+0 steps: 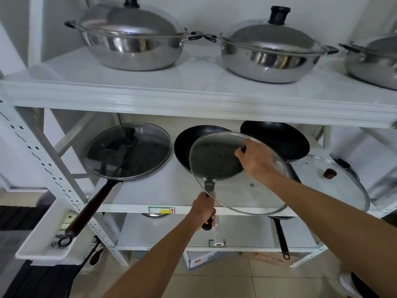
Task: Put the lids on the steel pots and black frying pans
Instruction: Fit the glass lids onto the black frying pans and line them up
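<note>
A white metal shelf rack (193, 97) with perforated uprights stands against a pale wall, above a floor of light beige tiles (214, 282). On the top board of this rack sit round steel pots with domed steel lids and black knobs: one at the left (131, 44), one to its right (270, 59), and a third (373, 65) cut by the picture edge. On the middle board of the rack, at the left, a black frying pan with a long brown handle (129, 151) already carries a round glass lid. Beside it stands an uncovered black frying pan (193, 145), and behind to the right there is another open black pan (277, 138). The left hand (204, 209) is closed firmly around the black handle of the middle pan, at the front edge of the board. The right hand (255, 160) is closed on the knob of a round glass lid with a steel rim (234, 179), which hangs tilted over the middle pan and partly covers it; I cannot tell whether it touches the pan's rim. A further glass lid with a dark knob (335, 181) lies at the right end of the same board. A white plastic tray (49, 233) hangs on the rack's left upright, and a cardboard box (204, 259) sits on the floor under the lowest board.
</note>
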Demonstrator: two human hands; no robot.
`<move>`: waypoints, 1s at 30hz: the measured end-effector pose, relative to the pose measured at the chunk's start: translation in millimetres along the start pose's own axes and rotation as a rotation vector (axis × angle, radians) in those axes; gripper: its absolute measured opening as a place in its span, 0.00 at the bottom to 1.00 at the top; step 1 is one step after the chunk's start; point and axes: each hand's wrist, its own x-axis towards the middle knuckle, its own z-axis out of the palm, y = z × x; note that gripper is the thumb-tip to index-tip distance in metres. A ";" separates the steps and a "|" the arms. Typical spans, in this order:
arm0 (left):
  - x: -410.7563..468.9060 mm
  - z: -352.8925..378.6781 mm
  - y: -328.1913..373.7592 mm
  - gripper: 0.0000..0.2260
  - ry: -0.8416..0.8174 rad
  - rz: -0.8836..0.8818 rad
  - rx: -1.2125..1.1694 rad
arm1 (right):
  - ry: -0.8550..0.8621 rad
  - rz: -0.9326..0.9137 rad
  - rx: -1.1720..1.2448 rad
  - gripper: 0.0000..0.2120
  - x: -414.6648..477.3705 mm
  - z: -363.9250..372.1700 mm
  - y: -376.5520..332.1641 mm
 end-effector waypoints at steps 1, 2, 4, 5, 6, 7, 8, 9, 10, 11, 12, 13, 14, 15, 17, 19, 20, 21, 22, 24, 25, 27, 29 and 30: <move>-0.4 0.0 0.0 0.17 0.008 0.020 0.002 | 0.011 -0.018 -0.015 0.11 8.6 6.1 -5.7; -1.0 0.0 -0.5 0.17 0.013 0.041 -0.003 | 0.021 -0.029 -0.028 0.14 16.5 12.1 -11.5; -3.4 0.5 -1.6 0.17 0.010 0.056 -0.024 | 0.030 -0.041 -0.034 0.16 30.4 24.7 -22.2; -4.8 1.1 -3.2 0.16 0.001 0.055 -0.036 | 0.033 -0.043 -0.033 0.16 35.8 31.8 -26.7; -5.6 1.4 -4.7 0.15 -0.009 0.054 -0.049 | 0.037 -0.045 -0.025 0.16 40.8 38.4 -30.9; -5.6 1.1 -6.4 0.13 -0.019 0.054 -0.059 | 0.044 -0.048 -0.015 0.15 46.0 45.7 -34.8; -5.5 0.0 -7.3 0.12 -0.026 0.054 -0.068 | 0.051 -0.062 -0.005 0.15 51.9 54.1 -37.8; -4.3 -1.7 -8.6 0.11 -0.031 0.053 -0.078 | 0.049 -0.077 -0.004 0.14 57.2 62.1 -40.9; -3.4 -3.8 -9.5 0.11 -0.035 0.052 -0.085 | 0.043 -0.088 -0.006 0.14 62.7 70.0 -44.2; -2.2 -5.7 -10.6 0.11 -0.037 0.056 -0.086 | 0.030 -0.083 -0.014 0.14 67.7 77.0 -46.9; -1.3 -7.2 -11.9 0.11 -0.039 0.062 -0.080 | 0.017 -0.071 -0.023 0.14 71.9 83.6 -49.2; -0.2 -7.8 -13.6 0.11 -0.039 0.069 -0.074 | 0.004 -0.055 -0.032 0.14 75.5 89.7 -51.0; 0.2 -7.9 -15.1 0.11 -0.036 0.071 -0.069 | -0.001 -0.045 -0.046 0.14 78.6 95.4 -52.3; 0.3 -7.7 -16.5 0.11 -0.033 0.070 -0.071 | -0.007 -0.038 -0.061 0.14 81.0 100.9 -53.1; -0.3 -7.3 -18.9 0.10 -0.038 0.069 -0.088 | -0.013 -0.037 -0.077 0.14 85.6 109.5 -53.1; 0.6 -8.9 -21.1 0.12 -0.043 0.073 -0.092 | -0.015 -0.037 -0.060 0.14 91.9 118.6 -52.2; 1.4 -10.3 -21.1 0.12 -0.045 0.073 -0.092 | -0.015 -0.033 -0.048 0.14 95.4 122.1 -52.5; 2.2 -11.2 -20.7 0.12 -0.046 0.073 -0.095 | -0.016 -0.030 -0.042 0.14 99.5 125.2 -53.0; 2.8 -11.8 -20.0 0.12 -0.050 0.069 -0.100 | -0.023 -0.025 -0.041 0.14 102.8 127.5 -53.6; 3.3 -12.4 -17.5 0.11 -0.065 0.061 -0.120 | -0.036 -0.021 -0.034 0.14 109.2 131.9 -54.7; 3.5 -12.2 -16.2 0.10 -0.073 0.059 -0.127 | -0.038 -0.020 -0.027 0.14 111.2 133.9 -55.4; 4.1 -11.7 -13.8 0.10 -0.081 0.052 -0.130 | -0.030 -0.023 -0.015 0.14 115.1 138.1 -56.3; 4.1 -11.7 -11.9 0.10 -0.083 0.047 -0.127 | -0.025 -0.030 -0.004 0.15 118.3 141.6 -56.3; 3.7 -12.9 -10.7 0.09 -0.092 0.046 -0.130 | -0.032 -0.032 -0.001 0.16 119.7 143.4 -55.7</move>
